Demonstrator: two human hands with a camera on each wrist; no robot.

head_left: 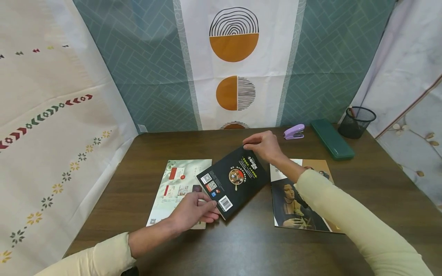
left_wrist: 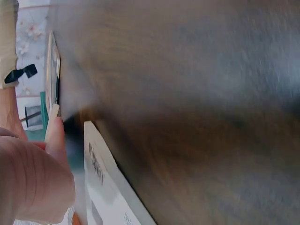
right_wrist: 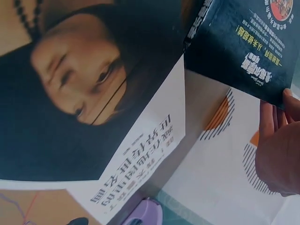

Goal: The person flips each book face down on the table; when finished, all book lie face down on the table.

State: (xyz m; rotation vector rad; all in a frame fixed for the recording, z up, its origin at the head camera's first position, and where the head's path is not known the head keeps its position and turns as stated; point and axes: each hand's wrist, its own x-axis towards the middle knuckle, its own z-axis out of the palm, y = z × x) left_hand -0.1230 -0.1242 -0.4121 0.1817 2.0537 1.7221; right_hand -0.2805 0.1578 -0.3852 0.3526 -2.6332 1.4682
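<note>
Both hands hold a black book [head_left: 243,191], its back cover with barcode and QR codes facing up, tilted above the table. My left hand [head_left: 195,209] pinches its near left corner, thumb on top. My right hand [head_left: 264,145] grips the far corner; in the right wrist view the fingers of that hand [right_wrist: 281,145] go behind the cover. A pale green book [head_left: 164,199] lies flat at the left, partly under the black one and my left hand. Right of the black book lies a book with a painted portrait cover [head_left: 288,207], overlapped by my right forearm.
At the back right stand a purple stapler [head_left: 294,132], a long green case [head_left: 333,140] and a black mesh pen holder [head_left: 357,122]. A patterned cloth [head_left: 159,76] hangs behind the brown wooden table [head_left: 241,249], with more cloth at both sides.
</note>
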